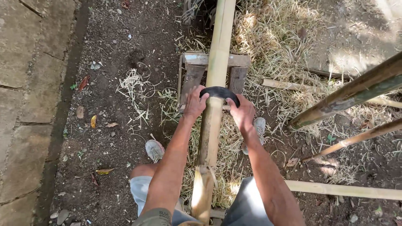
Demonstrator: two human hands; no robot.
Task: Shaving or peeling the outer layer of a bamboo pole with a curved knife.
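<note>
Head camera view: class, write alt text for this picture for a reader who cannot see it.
Both hands, left hand and right hand, grip the ends of a curved black blade set across a long bamboo pole. The pole lies over a small wooden stand, between the person's legs. Pale shavings litter the dirt ground.

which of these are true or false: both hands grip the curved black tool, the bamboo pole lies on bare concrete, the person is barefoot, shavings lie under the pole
1. Both hands grip the curved black tool: true, the left hand and right hand hold its two ends across the bamboo pole.
2. The pole lies on bare concrete: false, it rests on a small wooden stand over soil.
3. The person is barefoot: false, a grey shoe shows on each foot.
4. Shavings lie under the pole: true.
</note>
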